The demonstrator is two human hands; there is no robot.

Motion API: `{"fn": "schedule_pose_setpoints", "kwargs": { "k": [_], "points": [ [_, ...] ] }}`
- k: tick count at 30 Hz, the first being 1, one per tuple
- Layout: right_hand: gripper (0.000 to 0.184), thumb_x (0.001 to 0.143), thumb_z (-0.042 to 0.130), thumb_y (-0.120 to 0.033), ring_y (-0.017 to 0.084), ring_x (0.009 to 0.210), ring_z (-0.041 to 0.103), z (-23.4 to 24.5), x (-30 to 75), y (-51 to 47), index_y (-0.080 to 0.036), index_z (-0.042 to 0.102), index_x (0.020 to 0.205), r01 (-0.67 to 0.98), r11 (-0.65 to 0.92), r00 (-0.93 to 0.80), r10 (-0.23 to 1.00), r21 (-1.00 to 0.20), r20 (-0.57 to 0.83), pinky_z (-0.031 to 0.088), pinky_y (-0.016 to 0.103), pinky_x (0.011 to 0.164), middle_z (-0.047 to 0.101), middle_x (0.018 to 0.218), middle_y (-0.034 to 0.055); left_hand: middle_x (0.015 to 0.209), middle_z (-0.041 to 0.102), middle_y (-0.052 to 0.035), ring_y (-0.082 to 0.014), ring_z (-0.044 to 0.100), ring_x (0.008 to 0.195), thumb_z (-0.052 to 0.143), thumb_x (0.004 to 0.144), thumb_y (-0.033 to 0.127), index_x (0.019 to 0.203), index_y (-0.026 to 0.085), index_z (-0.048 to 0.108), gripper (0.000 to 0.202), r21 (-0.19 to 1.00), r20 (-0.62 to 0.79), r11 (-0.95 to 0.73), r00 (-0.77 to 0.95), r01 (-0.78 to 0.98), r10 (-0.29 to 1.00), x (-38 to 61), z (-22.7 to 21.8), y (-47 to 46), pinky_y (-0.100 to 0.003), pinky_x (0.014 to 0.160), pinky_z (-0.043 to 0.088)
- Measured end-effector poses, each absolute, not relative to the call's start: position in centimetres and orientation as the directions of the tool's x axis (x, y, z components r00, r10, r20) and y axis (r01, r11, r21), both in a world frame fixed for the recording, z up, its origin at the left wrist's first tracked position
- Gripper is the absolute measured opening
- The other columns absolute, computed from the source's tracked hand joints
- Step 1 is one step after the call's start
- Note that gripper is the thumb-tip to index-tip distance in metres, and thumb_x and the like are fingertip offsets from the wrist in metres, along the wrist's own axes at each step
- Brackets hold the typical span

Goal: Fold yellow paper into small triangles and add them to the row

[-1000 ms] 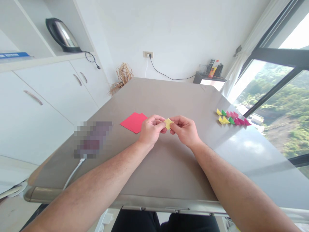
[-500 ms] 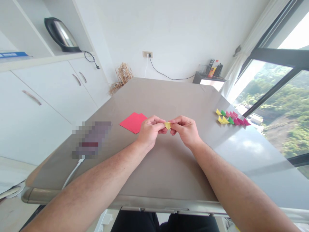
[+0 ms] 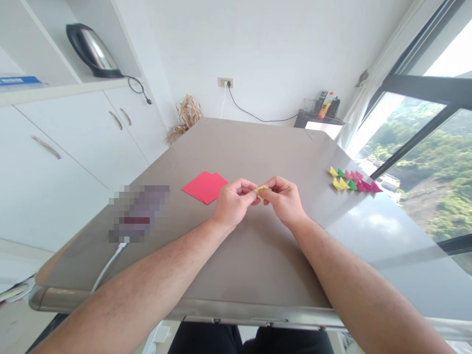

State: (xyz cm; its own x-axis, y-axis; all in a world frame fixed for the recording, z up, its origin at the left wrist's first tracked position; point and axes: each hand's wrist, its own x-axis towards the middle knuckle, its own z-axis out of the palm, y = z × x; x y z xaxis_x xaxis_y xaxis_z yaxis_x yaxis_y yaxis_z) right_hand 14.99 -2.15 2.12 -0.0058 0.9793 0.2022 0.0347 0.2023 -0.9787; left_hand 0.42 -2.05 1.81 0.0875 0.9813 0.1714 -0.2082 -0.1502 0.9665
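A small folded yellow paper [image 3: 262, 188] is pinched between my two hands, above the middle of the table. My left hand [image 3: 236, 200] grips its left side with thumb and fingers. On the other side, my right hand [image 3: 284, 196] holds it the same way, and the fingertips hide much of the paper. Just left of my left hand lie flat red paper sheets [image 3: 202, 188], overlapping each other. Over at the right stand two rows of small folded paper pieces [image 3: 352, 184] in yellow, green and pink.
A blurred-out, phone-like object [image 3: 138, 211] with a white cable [image 3: 107, 268] lies on the table [image 3: 254, 147] at the left. An electric kettle [image 3: 94, 51] stands on the shelf. Bottles [image 3: 324, 108] stand on a small cabinet beyond the table, and a window [image 3: 413, 132] is on the right.
My left hand has shifted right, closer to my right hand. The yellow paper has turned and tilted between the fingers, and more of the red sheets shows.
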Motion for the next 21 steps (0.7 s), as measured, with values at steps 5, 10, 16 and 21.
{"fn": "schedule_pose_setpoints", "kwargs": {
  "k": [5,10,16,21],
  "points": [
    [0.009,0.073,0.071,-0.026,0.015,0.062,0.062,2.14,14.97,-2.13,-0.021,0.064,0.075,-0.026,0.205,-0.046,0.977,-0.978,0.207,0.046,0.028,0.059,0.067,0.063,0.0001,0.065,0.07,-0.0003,-0.0157,0.068,0.061,0.08,0.07,0.026,0.077,0.017,0.067,0.017,0.963,0.132,-0.111,0.07,-0.246,0.989,0.42,1.93,-2.06,-0.031,0.064,0.055],
    [0.007,0.071,0.068,-0.023,0.014,0.061,0.061,2.07,14.83,-2.07,-0.021,0.062,0.074,-0.022,0.208,-0.002,0.978,-0.978,0.208,0.045,0.027,0.057,0.065,0.061,-0.0018,0.065,0.07,-0.0003,-0.0149,0.067,0.061,0.08,0.069,0.025,0.078,0.017,0.067,0.018,0.959,0.133,-0.109,0.075,-0.263,0.988,0.5,2.07,-2.25,-0.03,0.065,0.055],
    [0.01,0.07,0.068,-0.022,0.015,0.062,0.063,2.4,14.78,-2.19,-0.022,0.062,0.077,-0.051,0.192,-0.037,0.98,-0.98,0.194,0.046,0.028,0.058,0.066,0.064,-0.0017,0.065,0.07,-0.0004,-0.0156,0.068,0.062,0.081,0.07,0.03,0.077,0.018,0.067,0.02,0.958,0.148,-0.129,0.059,-0.255,0.987,0.47,2.34,-2.37,-0.031,0.066,0.055],
    [0.01,0.068,0.068,-0.02,0.015,0.061,0.062,2.31,14.73,-2.1,-0.021,0.061,0.076,-0.039,0.159,-0.003,0.987,-0.987,0.159,0.045,0.027,0.057,0.065,0.063,-0.0013,0.069,0.072,-0.0007,-0.0159,0.069,0.063,0.082,0.069,0.026,0.078,0.018,0.068,0.019,0.959,0.189,-0.174,0.051,-0.223,0.981,0.42,1.97,-2.26,-0.03,0.066,0.055]
  ]
}}
